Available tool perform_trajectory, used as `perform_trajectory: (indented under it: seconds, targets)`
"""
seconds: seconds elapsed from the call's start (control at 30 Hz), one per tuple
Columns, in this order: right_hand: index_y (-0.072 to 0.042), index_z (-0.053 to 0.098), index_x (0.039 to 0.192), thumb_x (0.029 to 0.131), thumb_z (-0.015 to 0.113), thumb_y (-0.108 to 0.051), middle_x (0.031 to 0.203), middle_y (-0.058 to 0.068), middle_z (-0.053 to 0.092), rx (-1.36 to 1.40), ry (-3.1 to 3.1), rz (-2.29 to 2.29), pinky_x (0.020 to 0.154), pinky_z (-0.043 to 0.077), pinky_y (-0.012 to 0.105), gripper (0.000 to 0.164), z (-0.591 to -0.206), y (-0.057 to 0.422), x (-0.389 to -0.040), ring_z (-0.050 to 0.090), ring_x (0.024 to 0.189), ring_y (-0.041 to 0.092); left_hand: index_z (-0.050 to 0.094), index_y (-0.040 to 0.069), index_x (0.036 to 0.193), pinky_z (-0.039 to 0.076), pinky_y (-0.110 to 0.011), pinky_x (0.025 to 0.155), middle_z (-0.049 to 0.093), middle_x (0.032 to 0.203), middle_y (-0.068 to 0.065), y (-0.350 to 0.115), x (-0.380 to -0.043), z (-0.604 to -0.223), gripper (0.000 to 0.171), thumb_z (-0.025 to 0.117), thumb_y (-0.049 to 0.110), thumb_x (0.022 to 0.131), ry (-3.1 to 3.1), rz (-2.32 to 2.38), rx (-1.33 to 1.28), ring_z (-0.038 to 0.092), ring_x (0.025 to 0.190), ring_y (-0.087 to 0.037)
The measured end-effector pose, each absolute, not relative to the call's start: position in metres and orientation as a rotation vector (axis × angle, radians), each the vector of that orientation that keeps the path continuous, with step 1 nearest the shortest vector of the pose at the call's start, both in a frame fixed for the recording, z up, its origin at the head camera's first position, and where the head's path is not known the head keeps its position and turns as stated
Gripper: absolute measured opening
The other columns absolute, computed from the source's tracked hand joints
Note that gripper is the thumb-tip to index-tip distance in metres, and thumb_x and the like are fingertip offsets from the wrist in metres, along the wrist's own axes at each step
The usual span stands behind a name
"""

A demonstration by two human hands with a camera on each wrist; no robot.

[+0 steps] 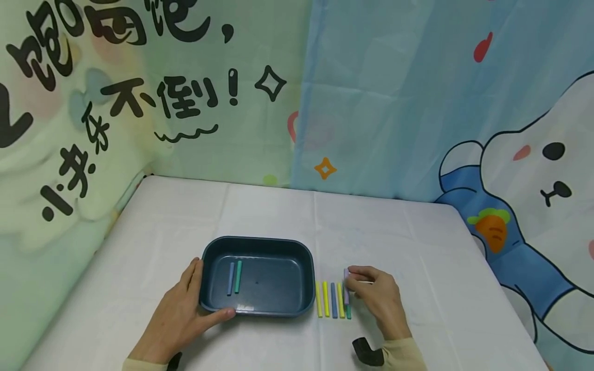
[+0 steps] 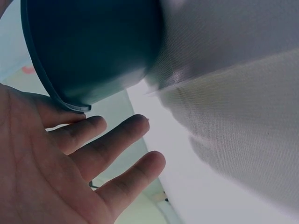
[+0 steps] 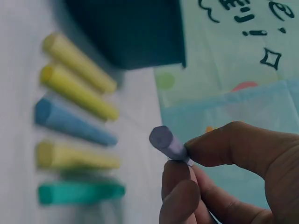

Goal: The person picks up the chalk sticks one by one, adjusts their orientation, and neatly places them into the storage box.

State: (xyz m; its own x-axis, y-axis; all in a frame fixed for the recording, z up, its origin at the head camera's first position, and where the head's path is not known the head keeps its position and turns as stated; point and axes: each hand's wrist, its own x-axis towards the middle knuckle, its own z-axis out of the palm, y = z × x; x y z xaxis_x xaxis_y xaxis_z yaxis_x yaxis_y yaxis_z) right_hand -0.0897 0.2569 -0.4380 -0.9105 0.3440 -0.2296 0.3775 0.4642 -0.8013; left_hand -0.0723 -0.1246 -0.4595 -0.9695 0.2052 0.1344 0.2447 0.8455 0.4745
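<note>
Chalk, purple [image 3: 168, 143], pinched by right hand [image 1: 378, 299], axis roughly near-far | tray [image 1: 276, 283] lies left | left hand [image 1: 174, 317], fingers extended, touches tray's left side

Setting: tabletop work area, room type indeterminable; white-covered table [image 1: 390, 232], cartoon-printed cloth [image 1: 371, 103] hung behind and beside it.
</note>
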Motion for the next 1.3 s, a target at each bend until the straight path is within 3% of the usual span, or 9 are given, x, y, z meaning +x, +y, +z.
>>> perform_trajectory:
  seconds: [0.4, 0.6, 0.83, 1.2, 1.3]
  targets:
    - [-0.007, 0.074, 0.118, 0.088, 0.073, -0.017, 0.108, 0.010, 0.073, 0.521, 2.548, -1.743, 0.080, 0.054, 0.037, 0.031, -0.416, 0.218, -0.107, 0.069, 0.087, 0.022, 0.027, -0.009, 0.155, 0.046, -0.055, 0.103, 0.031, 0.158, -0.027, -0.126, -0.072, -0.459, 0.122, 0.070, 0.075, 0.078, -2.933, -0.790, -0.363, 0.048, 0.134, -0.044]
    - [-0.006, 0.074, 0.116, 0.086, 0.074, -0.016, 0.104, 0.009, 0.073, 0.484, 2.498, -1.795, 0.079, 0.055, 0.039, 0.032, -0.413, 0.196, -0.110, 0.067, 0.082, 0.022, 0.027, -0.009, 0.156, 0.046, -0.055, 0.103, 0.031, 0.158, -0.027, -0.126, -0.071, -0.460, 0.123, 0.069, 0.076, 0.077, -2.939, -0.791, -0.356, 0.048, 0.134, -0.044]
    - [-0.007, 0.076, 0.112, 0.085, 0.075, -0.013, 0.100, 0.009, 0.072, 0.414, 2.486, -1.861, 0.074, 0.056, 0.034, 0.027, -0.413, 0.174, -0.113, 0.066, 0.083, 0.020, 0.026, -0.008, 0.156, 0.047, -0.054, 0.103, 0.032, 0.158, -0.026, -0.126, -0.072, -0.461, 0.123, 0.069, 0.077, 0.077, -2.912, -0.788, -0.380, 0.050, 0.132, -0.042]
    - [-0.008, 0.076, 0.110, 0.084, 0.075, -0.013, 0.096, 0.007, 0.072, 0.344, 2.467, -1.897, 0.080, 0.056, 0.046, 0.026, -0.412, 0.151, -0.123, 0.065, 0.081, 0.025, 0.027, -0.007, 0.156, 0.048, -0.054, 0.101, 0.034, 0.157, -0.026, -0.126, -0.074, -0.460, 0.122, 0.068, 0.078, 0.078, -2.912, -0.774, -0.384, 0.053, 0.129, -0.042]
    - [-0.006, 0.076, 0.109, 0.084, 0.075, -0.011, 0.095, 0.007, 0.073, 0.328, 2.440, -1.930, 0.078, 0.056, 0.044, 0.026, -0.414, 0.145, -0.125, 0.065, 0.078, 0.024, 0.027, -0.007, 0.156, 0.048, -0.054, 0.101, 0.034, 0.157, -0.026, -0.127, -0.073, -0.461, 0.122, 0.068, 0.077, 0.078, -2.913, -0.778, -0.382, 0.053, 0.129, -0.042]
